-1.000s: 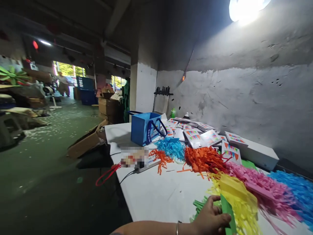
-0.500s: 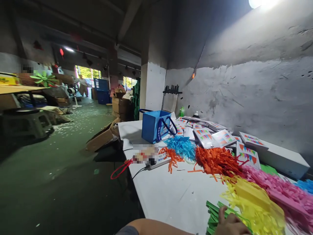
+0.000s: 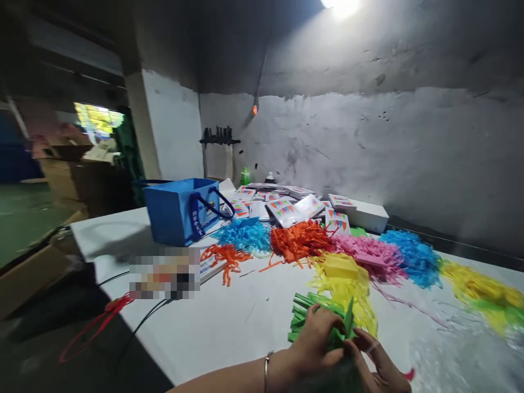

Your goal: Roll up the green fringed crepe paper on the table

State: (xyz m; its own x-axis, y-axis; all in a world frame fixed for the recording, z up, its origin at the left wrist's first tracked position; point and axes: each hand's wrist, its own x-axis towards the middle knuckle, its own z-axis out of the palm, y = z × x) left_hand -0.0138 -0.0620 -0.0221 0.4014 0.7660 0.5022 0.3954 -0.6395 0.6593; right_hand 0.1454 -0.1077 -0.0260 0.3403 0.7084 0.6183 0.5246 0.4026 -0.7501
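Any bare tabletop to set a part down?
Yes: the white table between the small orange tuft, the green bundle and the left forearm, mostly bare. Another, shadowed patch lies left of the blue bag. Crowded: the back, with packets and paper fringes, and the right, with clear plastic.

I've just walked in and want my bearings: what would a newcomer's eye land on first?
Probably the vivid heaps of strips on the white table: an orange-red heap near the middle, a pink heap to its right, a yellow heap nearer. Just in front, the left fingers and right fingers meet at green strips. A blue bag stands out on the table's left side.
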